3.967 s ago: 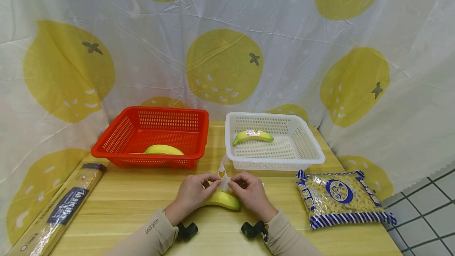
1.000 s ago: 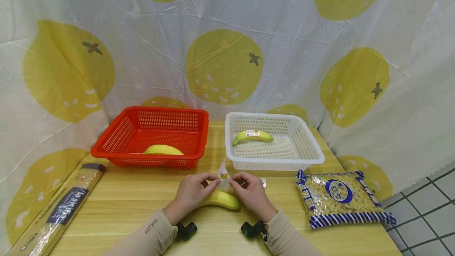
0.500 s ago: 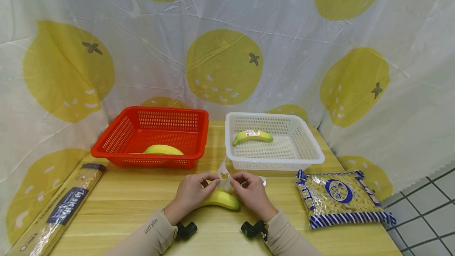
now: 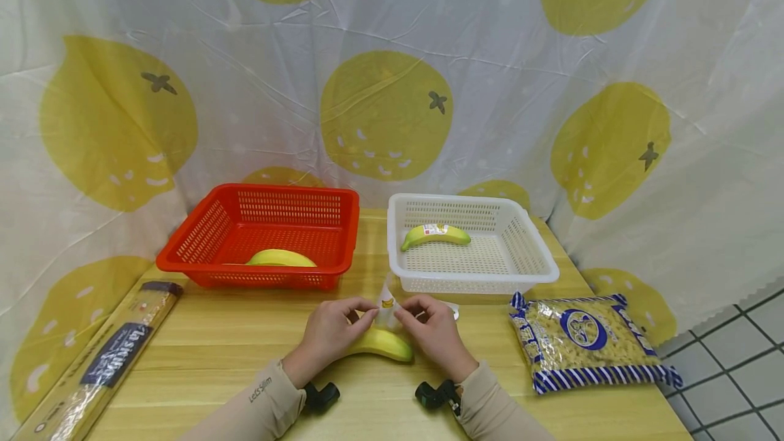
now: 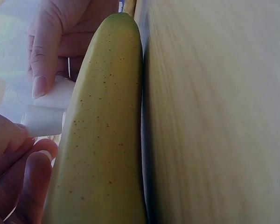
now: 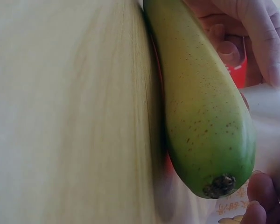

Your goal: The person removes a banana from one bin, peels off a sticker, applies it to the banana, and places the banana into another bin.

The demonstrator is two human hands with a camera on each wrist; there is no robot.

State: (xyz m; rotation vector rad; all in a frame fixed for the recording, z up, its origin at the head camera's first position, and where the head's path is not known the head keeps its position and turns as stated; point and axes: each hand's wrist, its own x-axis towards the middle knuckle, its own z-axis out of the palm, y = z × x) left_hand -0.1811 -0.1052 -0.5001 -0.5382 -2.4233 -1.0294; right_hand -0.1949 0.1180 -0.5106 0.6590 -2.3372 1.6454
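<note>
A yellow banana (image 4: 381, 344) lies on the table in front of both hands; the right wrist view shows its green, dark-tipped end. Just behind the banana rises a strip of white label tape (image 4: 388, 310) printed with a small banana picture. My left hand (image 4: 333, 332) pinches the strip's left edge between thumb and finger. At the right edge my right hand (image 4: 433, 333) pinches it the same way. The left wrist view shows the white strip (image 5: 44, 121) beside the banana (image 5: 100, 112), with a thumb on each part. The fingers hide some of the strip.
A red basket (image 4: 269, 269) with a banana (image 4: 282, 258) stands back left. The white basket (image 4: 474, 282) back right holds a labelled banana (image 4: 453, 234). A spaghetti pack (image 4: 116, 352) lies left, a pasta bag (image 4: 588, 339) right. A small white piece (image 4: 454, 310) shows beyond the right hand.
The label strip has shifted slightly between the fingers, and more of its printed banana picture shows than four seconds ago. The white piece beyond the right hand shows more. Both hands stay nearly still.
</note>
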